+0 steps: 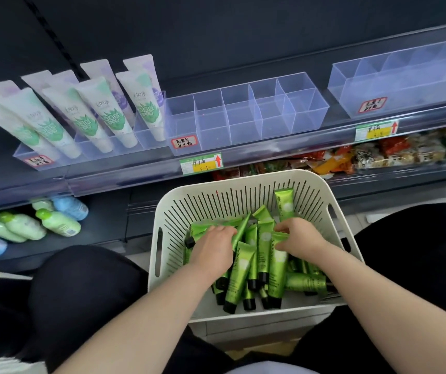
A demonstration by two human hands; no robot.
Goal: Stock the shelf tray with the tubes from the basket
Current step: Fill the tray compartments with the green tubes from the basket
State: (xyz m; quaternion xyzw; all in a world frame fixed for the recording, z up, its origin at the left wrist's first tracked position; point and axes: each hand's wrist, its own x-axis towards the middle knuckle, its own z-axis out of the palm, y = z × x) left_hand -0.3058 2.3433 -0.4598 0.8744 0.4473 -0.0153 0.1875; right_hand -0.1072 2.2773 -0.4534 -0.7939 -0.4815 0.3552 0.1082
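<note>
Grasps green tubes (263, 247) with left hand (213, 247) and right hand (301, 238) in basket (243, 175). Faces unfilled shelf tray (211, 122) beyond far rim, label (184, 142) handwriting illegible.

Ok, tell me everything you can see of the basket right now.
The basket is off-white plastic, rectangular with rounded corners, slotted walls and a handle cutout on each side. It sits upright below the shelf edge, between the person's legs. Inside, green tubes with black caps are piled; the left hand and right hand reach into them.
</note>
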